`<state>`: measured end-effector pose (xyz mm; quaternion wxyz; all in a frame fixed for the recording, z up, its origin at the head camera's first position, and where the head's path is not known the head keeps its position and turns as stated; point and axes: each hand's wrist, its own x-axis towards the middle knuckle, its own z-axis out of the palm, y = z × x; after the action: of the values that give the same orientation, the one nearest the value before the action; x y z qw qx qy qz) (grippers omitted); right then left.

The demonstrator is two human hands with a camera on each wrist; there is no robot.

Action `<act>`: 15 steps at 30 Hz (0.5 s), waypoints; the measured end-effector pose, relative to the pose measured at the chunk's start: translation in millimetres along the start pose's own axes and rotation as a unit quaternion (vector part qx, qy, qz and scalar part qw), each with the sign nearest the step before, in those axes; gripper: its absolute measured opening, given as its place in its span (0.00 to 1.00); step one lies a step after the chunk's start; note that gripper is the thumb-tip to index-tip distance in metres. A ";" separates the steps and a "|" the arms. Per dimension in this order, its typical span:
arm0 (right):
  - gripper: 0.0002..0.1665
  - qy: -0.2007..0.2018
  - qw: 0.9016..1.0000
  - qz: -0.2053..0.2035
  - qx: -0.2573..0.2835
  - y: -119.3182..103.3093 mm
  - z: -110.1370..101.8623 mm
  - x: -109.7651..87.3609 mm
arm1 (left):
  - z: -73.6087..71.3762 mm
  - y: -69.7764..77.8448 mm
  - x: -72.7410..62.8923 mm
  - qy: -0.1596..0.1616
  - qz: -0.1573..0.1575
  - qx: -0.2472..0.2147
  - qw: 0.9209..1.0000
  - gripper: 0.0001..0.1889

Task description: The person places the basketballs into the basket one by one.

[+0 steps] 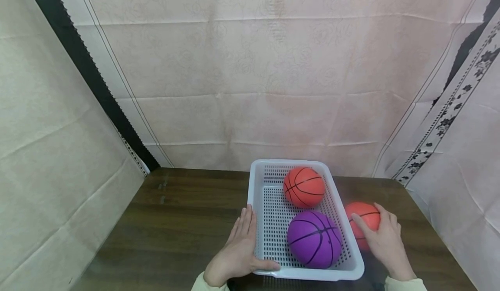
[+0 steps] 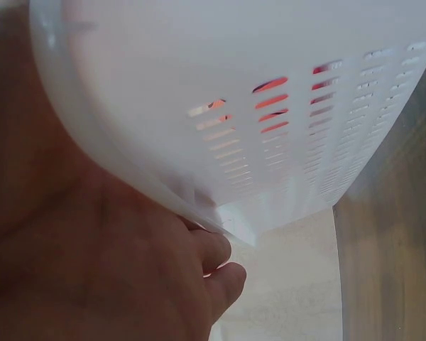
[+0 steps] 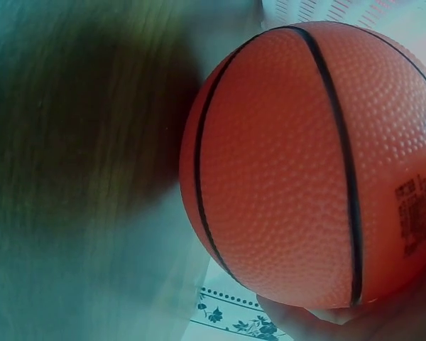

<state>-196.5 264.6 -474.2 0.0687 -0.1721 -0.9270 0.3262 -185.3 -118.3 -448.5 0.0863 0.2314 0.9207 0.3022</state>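
Observation:
A white plastic basket (image 1: 308,274) with slotted sides sits on the table. Inside it, an orange toy basketball (image 1: 304,187) lies toward the far end and a larger purple toy basketball (image 1: 314,239) toward the near end. My left hand (image 1: 239,249) rests on the basket's near left corner, fingers straight along the left side and thumb over the near rim. Just right of the basket, my right hand (image 1: 384,241) holds a second orange toy basketball (image 3: 277,163) between thumb and fingers. Whether that ball touches the table, I cannot tell.
The dark wooden table (image 1: 183,221) reaches back to a pale patterned cloth (image 1: 273,87) hanging behind. More cloth walls the left side (image 1: 50,152) and the right side (image 1: 468,160), where a floral border (image 1: 441,128) runs down to the table.

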 end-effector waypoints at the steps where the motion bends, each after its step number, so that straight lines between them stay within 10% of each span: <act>1: 0.62 0.001 1.000 0.002 0.000 -0.2 0.2 -0.2 | 0.2 -0.1 0.1 0.000 -0.001 0.000 1.000 0.72; 15: 0.62 0.022 0.999 0.015 0.020 -2.0 2.3 -3.1 | 0.5 0.1 0.1 -0.004 -0.006 0.006 1.000 0.73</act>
<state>-194.7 260.7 -474.8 0.0873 -0.1915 -0.9161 0.3414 -185.2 -117.8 -448.9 0.0900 0.2277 0.9234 0.2955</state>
